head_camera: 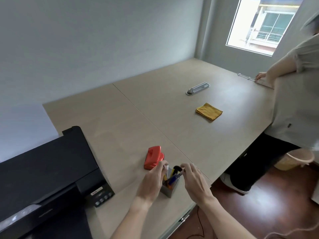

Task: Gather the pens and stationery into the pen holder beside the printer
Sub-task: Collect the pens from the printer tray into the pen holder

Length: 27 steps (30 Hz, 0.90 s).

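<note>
A grey square pen holder [170, 189] stands on the beige table [120, 118], a little right of the black printer [48, 171]. Several pens [172, 178] stick up out of it, among them blue, yellow and black ones. My left hand [152, 181] is on the holder's left side, its fingertips pinched on a white pen [167, 168] at the rim. My right hand [195, 180] hovers over the right side, its fingers closed on the top of a blue pen leaning in the holder.
A red hole punch [153, 159] lies just behind the holder. Farther back are a folded yellow cloth [209, 111] and a grey socket strip [198, 87]. Another person [293, 100] stands at the table's right edge. A pink bucket [298, 158] sits on the floor.
</note>
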### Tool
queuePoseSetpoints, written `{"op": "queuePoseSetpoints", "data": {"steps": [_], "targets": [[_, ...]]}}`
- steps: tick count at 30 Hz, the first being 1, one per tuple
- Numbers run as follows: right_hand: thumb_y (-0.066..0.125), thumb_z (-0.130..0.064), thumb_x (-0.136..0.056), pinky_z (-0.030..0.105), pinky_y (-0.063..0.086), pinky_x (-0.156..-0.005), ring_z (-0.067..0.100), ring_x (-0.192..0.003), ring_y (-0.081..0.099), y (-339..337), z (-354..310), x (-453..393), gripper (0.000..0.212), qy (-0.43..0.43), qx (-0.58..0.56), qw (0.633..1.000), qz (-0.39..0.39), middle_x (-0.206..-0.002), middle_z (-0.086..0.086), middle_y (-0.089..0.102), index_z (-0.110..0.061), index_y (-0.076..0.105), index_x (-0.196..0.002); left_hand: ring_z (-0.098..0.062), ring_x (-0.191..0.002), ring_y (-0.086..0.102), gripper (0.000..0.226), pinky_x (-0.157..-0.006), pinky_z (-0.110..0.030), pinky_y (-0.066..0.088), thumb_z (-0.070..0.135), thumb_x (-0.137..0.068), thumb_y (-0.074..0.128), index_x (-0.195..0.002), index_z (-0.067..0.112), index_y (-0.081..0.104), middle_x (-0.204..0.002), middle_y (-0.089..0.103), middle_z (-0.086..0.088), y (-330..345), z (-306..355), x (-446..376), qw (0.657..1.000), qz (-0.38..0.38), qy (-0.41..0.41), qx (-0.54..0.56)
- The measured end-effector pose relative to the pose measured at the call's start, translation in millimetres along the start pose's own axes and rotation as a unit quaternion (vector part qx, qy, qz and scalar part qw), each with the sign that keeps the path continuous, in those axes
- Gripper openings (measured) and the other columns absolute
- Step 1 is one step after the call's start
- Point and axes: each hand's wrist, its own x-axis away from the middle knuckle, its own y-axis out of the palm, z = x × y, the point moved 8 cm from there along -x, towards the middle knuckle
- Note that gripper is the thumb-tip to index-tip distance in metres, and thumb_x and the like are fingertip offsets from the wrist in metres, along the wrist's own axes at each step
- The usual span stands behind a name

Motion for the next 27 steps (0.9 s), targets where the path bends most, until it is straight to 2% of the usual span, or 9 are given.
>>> {"op": "queuePoseSetpoints", "data": {"steps": [4,8,11,13,15,18,22,24,27], "targets": [[0.046,0.003,-0.089,0.023,0.035,-0.075,0.019,-0.079,0.049,0.5,-0.9,-3.4,0.021,-0.003,-0.012,1.0,-0.009,-0.09,-0.003,0.052,-0.016,0.051,-0.096,-0.001,-0.083,0.057,0.028,-0.075,-0.017,0.047,0.019,-0.099,0.048,-0.124,0.027,0.054,-0.101,0.068,0.006,11.6,-4.9,-3.0,0.999,-0.036,0.002,-0.033],[0.042,0.011,-0.078,0.024,0.034,-0.072,0.017,-0.077,0.044,5.0,-8.8,-9.9,0.03,-0.01,0.001,0.999,-0.033,-0.089,-0.004,0.049,-0.014,0.05,-0.093,-0.017,-0.1,0.065,0.033,-0.082,-0.028,0.052,0.018,-0.099,0.046,-0.13,0.027,0.053,-0.114,0.066,0.001,13.8,-15.3,-7.6,0.997,-0.048,-0.013,-0.059],[0.042,0.012,-0.078,0.024,0.036,-0.073,0.019,-0.081,0.049,7.0,-14.5,-13.4,0.034,-0.009,0.003,0.999,-0.043,-0.094,-0.002,0.055,-0.014,0.052,-0.097,-0.023,-0.098,0.066,0.028,-0.08,-0.036,0.053,0.015,-0.098,0.047,-0.121,0.026,0.058,-0.11,0.067,-0.003,9.4,-26.0,-9.6,0.995,-0.042,-0.031,-0.082],[0.041,0.008,-0.081,0.026,0.035,-0.071,0.021,-0.079,0.049,9.2,-16.1,-14.3,0.027,-0.002,0.011,0.999,-0.048,-0.092,0.001,0.056,-0.014,0.05,-0.094,-0.026,-0.092,0.067,0.019,-0.075,-0.04,0.054,0.018,-0.096,0.049,-0.11,0.026,0.06,-0.103,0.067,-0.004,4.5,-32.0,-9.3,0.995,-0.036,-0.037,-0.087],[0.038,0.001,-0.088,0.029,0.032,-0.069,0.026,-0.078,0.051,15.2,-16.7,-15.3,0.017,0.012,0.025,0.996,-0.084,-0.091,0.005,0.058,-0.015,0.046,-0.089,-0.031,-0.085,0.065,0.014,-0.07,-0.042,0.053,0.019,-0.095,0.048,-0.102,0.022,0.059,-0.097,0.065,-0.007,-1.9,-32.4,-7.5,0.995,-0.036,-0.04,-0.087],[0.036,-0.018,-0.099,0.035,0.035,-0.065,0.036,-0.079,0.059,23.5,-17.4,-14.9,0.011,0.036,0.035,0.991,-0.12,-0.092,0.013,0.062,-0.013,0.044,-0.093,-0.037,-0.084,0.063,0.017,-0.067,-0.038,0.047,0.007,-0.092,0.045,-0.098,0.014,0.059,-0.093,0.065,-0.013,-13.1,-34.6,-7.7,0.993,-0.016,-0.049,-0.103],[0.04,-0.037,-0.098,0.041,0.049,-0.062,0.038,-0.074,0.061,10.7,-19.0,-2.6,0.027,0.069,0.037,0.997,-0.016,-0.097,0.013,0.061,-0.015,0.043,-0.113,-0.036,-0.09,0.064,0.017,-0.072,-0.042,0.051,0.01,-0.096,0.042,-0.098,0.012,0.059,-0.1,0.07,-0.014,-21.4,-49.0,-1.1,0.991,0.005,-0.074,-0.113],[0.039,-0.036,-0.097,0.041,0.05,-0.061,0.037,-0.071,0.062,6.8,-25.7,2.6,0.025,0.05,0.045,0.998,0.019,-0.095,0.01,0.063,-0.016,0.044,-0.111,-0.035,-0.089,0.063,0.017,-0.073,-0.042,0.051,0.017,-0.097,0.041,-0.095,0.014,0.058,-0.097,0.069,-0.013,-24.2,-56.4,5.9,0.99,0.007,-0.082,-0.114],[0.039,-0.031,-0.098,0.036,0.043,-0.056,0.034,-0.063,0.059,9.3,-37.3,2.1,0.017,0.018,0.055,0.998,0.036,-0.079,0.006,0.063,-0.015,0.045,-0.102,-0.034,-0.085,0.062,0.021,-0.073,-0.043,0.051,0.025,-0.097,0.036,-0.089,0.016,0.053,-0.091,0.067,-0.01,-30.3,-68.5,15.7,0.988,0.006,-0.099,-0.121]]}}
